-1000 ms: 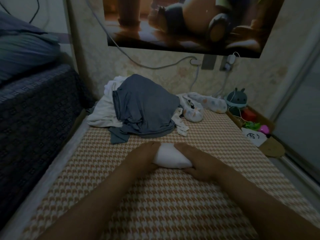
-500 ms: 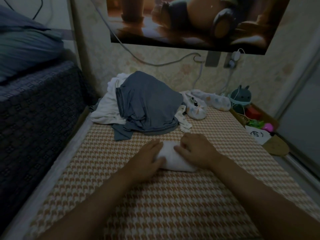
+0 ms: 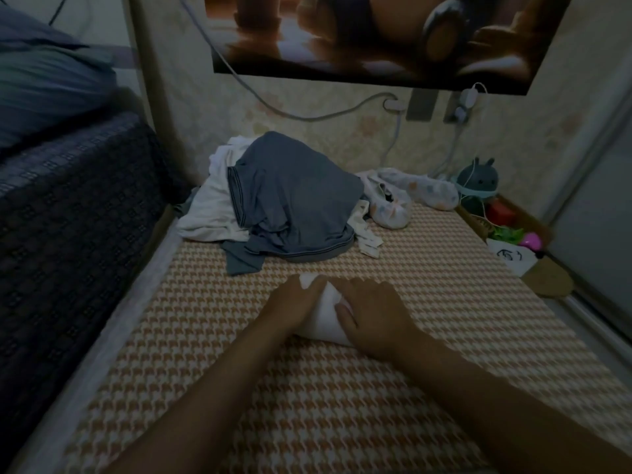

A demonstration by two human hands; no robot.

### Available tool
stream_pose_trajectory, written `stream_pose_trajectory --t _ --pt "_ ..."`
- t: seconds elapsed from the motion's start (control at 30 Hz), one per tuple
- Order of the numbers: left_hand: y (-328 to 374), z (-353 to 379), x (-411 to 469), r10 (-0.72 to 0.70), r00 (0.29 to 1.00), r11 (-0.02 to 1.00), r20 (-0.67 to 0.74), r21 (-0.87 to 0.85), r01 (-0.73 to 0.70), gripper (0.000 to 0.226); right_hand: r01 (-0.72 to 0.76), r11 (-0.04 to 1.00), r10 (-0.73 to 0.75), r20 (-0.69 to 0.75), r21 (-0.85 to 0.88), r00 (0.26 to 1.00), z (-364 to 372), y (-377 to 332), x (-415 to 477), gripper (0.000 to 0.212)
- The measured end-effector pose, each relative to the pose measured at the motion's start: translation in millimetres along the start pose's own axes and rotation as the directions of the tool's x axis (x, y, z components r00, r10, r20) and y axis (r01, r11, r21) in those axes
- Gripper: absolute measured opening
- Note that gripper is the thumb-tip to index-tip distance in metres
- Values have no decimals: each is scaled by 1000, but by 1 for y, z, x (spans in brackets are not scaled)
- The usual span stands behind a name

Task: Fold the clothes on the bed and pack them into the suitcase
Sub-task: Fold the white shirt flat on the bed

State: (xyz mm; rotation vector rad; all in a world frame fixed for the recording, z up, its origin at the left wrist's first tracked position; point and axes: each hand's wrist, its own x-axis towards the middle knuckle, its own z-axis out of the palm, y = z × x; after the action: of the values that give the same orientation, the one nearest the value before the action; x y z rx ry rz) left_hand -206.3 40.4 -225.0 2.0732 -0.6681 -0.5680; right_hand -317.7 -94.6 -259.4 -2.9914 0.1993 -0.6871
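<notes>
A small white garment, folded into a compact bundle, lies on the houndstooth bed cover in the middle. My left hand grips its left end, with a bit of white cloth showing past the fingers. My right hand lies over its right side, the thumb tucked against the cloth. Behind them sits a heap of unfolded clothes: a grey-blue garment on top of white ones. Patterned pale pieces lie to its right. No suitcase is in view.
A dark patterned raised bed with blue bedding runs along the left. At the right edge stands a box with toys and a round dark plush. Cables hang down the wall under a poster.
Both hands have shifted on the white bundle: the left now grips its left end and the right has slid over its top. The camera has moved slightly closer.
</notes>
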Motion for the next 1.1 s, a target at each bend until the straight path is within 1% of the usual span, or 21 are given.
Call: stream_pose_trajectory --t 0.07,0.13,0.2,0.23,0.27,0.3,0.37,0.43,0.47,0.57,0.63,0.7,0.73,0.77,0.8,0.83,0.9,0.93,1.0,1.03,1.1 --pt "8 0 -4 56 997 998 49 13 -57 47 7 998 -6 -20 58 1000 -4 0 -6 53" --pt "11 -4 -5 44 997 999 66 -6 -44 46 -13 983 15 -11 183 1000 -18 2 -6 54" --pt "8 -13 -9 56 998 994 19 -90 -54 47 -28 954 24 19 299 1000 -34 7 -1 56" --pt "8 -16 -14 109 994 989 -5 -103 -109 44 -44 944 34 35 326 999 -43 10 0 63" --pt "8 -17 -18 186 982 978 -24 -95 -188 40 -83 940 59 81 330 995 -54 12 1 76" --pt "11 -18 -24 270 962 957 -35 -101 -272 37 -158 933 106 174 323 979 -63 14 0 92" --pt "24 -16 -38 394 918 905 -42 -154 -396 38 -316 881 168 390 352 905 -81 17 -7 112" --pt "40 -10 -53 491 870 855 -27 -173 -488 39 -381 854 183 481 354 857 -95 19 -19 111" --pt "45 -6 -60 541 841 830 -12 -157 -536 40 -369 871 187 477 323 859 -100 19 -25 102" --pt "56 2 -73 663 748 748 15 -49 -662 50 -292 927 200 347 236 916 -109 23 -38 65" --pt "56 9 -74 716 697 695 37 54 -717 69 -113 979 89 144 170 986 -111 29 -48 49" --pt "50 23 -71 700 700 675 144 187 -714 94 53 998 -51 -67 32 996 -108 34 -60 26" --pt "45 32 -68 655 723 674 217 263 -690 102 76 997 -78 -111 -20 991 -108 32 -67 21" --pt "41 41 -67 599 749 666 283 343 -663 102 90 994 -96 -127 -55 987 -104 31 -75 21" --pt "38 51 -68 559 764 644 322 413 -645 96 96 993 -105 -118 -73 987 -100 29 -83 26" --pt "35 60 -69 560 756 598 339 466 -652 85 104 990 -113 -97 -91 989 -95 30 -91 33" --pt "31 71 -72 643 685 482 343 515 -709 62 82 994 -85 -41 -78 996 -90 34 -105 57" --pt "29 75 -73 684 636 427 357 511 -746 58 47 998 -48 -15 -50 999 -91 34 -110 73" --pt "20 78 -73 761 532 332 370 483 -811 67 -52 998 54 39 -43 998 -95 30 -118 105" --pt "17 78 -76 792 493 304 359 470 -829 73 -100 993 106 96 -62 990 -97 27 -122 114" --pt "14 77 -81 822 453 270 344 465 -843 82 -118 987 137 180 -112 974 -94 22 -127 112"
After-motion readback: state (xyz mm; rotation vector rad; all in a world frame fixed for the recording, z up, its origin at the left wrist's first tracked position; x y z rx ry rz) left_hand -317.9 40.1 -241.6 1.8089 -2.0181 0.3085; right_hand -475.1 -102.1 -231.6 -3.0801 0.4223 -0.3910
